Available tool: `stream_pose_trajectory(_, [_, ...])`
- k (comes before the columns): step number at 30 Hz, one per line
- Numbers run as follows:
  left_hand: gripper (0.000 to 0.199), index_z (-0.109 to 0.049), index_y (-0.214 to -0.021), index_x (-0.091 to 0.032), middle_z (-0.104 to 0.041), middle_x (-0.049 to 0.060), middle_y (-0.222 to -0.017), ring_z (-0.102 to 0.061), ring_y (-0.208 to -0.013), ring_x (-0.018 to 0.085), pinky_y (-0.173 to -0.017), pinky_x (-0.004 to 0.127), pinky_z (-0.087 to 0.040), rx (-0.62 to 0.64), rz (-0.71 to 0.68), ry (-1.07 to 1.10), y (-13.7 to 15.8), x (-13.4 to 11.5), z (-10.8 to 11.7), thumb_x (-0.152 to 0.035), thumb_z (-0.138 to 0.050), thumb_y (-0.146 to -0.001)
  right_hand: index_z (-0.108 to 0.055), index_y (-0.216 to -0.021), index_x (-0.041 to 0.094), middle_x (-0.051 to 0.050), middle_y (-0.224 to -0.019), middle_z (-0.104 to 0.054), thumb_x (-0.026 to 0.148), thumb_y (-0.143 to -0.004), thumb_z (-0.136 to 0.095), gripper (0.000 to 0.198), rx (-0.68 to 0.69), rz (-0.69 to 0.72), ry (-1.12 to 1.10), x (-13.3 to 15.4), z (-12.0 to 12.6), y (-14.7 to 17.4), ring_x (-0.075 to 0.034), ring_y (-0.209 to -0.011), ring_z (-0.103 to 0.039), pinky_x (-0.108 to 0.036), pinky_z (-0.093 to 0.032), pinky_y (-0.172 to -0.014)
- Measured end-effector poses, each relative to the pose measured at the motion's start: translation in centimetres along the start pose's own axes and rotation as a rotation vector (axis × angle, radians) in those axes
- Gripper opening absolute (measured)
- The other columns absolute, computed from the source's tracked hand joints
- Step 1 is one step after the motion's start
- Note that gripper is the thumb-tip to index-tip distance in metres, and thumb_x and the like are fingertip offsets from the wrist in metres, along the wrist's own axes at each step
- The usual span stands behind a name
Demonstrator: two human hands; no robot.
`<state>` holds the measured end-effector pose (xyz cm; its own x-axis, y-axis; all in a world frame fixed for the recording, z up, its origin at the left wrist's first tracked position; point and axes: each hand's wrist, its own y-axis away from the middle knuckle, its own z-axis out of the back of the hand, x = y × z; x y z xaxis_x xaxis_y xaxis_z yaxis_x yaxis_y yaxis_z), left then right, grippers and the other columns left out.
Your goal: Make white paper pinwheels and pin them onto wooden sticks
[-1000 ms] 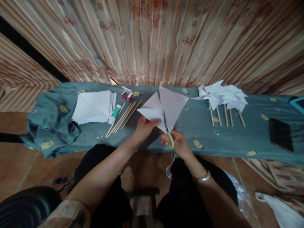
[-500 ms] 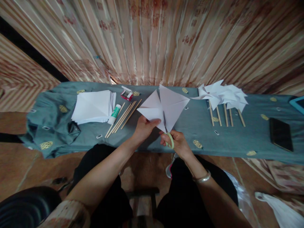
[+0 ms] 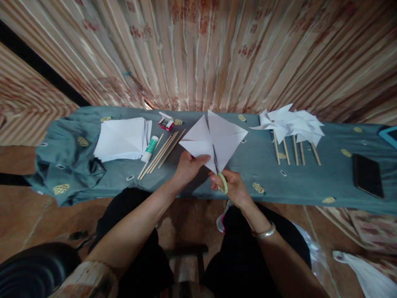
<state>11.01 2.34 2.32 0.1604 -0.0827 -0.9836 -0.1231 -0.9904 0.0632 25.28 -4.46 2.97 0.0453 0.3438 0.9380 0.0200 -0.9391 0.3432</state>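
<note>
A white paper square [image 3: 214, 138], creased and part-cut, is being held up at the frame's centre above a grey-clothed table [image 3: 257, 165]; the left hand [image 3: 188, 167] is pinching its lower left flap between thumb and fingers; the right hand [image 3: 233, 187] is gripping green-handled scissors [image 3: 218, 171], blades nearly closed along a slit running up from the lower corner; wooden sticks [image 3: 161, 153] are lying just left, finished pinwheels [image 3: 290, 124] well apart at right; bare cloth is lying between.
</note>
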Motion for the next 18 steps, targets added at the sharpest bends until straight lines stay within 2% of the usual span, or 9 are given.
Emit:
stream_pose_trajectory(8, [0.021, -0.067, -0.073, -0.016, -0.068, 0.000, -0.072, -0.059, -0.068, 0.015, -0.069, 0.028, -0.047, -0.026, 0.010, -0.005, 0.2, -0.2, 0.0, -0.028, -0.077, -0.060, -0.067, -0.069, 0.020, 0.002, -0.050, -0.063, 0.057, -0.054, -0.084, 0.043, 0.017, 0.007, -0.001, -0.1, 0.1, -0.1, -0.011, -0.044, -0.051, -0.024, -0.042, -0.045])
stream_pose_trajectory(13, [0.023, -0.068, -0.076, -0.016, -0.069, 0.000, -0.074, -0.061, -0.070, 0.016, -0.072, 0.029, -0.049, -0.045, 0.007, 0.036, -0.1, -0.3, 0.4, -0.028, -0.078, -0.058, -0.067, -0.078, 0.020, 0.002, -0.055, -0.066, 0.057, -0.055, -0.084, 0.047, 0.127, -0.071, -0.002, 0.0, 0.2, 0.3, -0.011, -0.049, -0.056, -0.024, -0.044, -0.050])
stream_pose_trajectory(16, [0.026, -0.068, -0.078, -0.016, -0.070, 0.001, -0.075, -0.063, -0.072, 0.017, -0.075, 0.031, -0.050, -0.083, -0.013, 0.059, -0.5, -0.3, 1.1, -0.028, -0.079, -0.058, -0.067, -0.083, 0.019, 0.003, -0.059, -0.066, 0.055, -0.056, -0.085, 0.049, 0.213, -0.116, 0.100, -0.4, 1.6, 0.7, -0.011, -0.052, -0.057, -0.024, -0.044, -0.051])
stream_pose_trajectory(18, [0.026, -0.067, -0.078, -0.016, -0.070, 0.001, -0.075, -0.063, -0.071, 0.017, -0.075, 0.031, -0.050, -0.105, -0.016, 0.056, -0.8, -0.3, 1.7, -0.028, -0.078, -0.058, -0.067, -0.083, 0.018, 0.004, -0.060, -0.065, 0.053, -0.057, -0.085, 0.047, 0.232, -0.077, 0.240, -0.8, 3.3, 0.9, -0.011, -0.052, -0.055, -0.023, -0.040, -0.049])
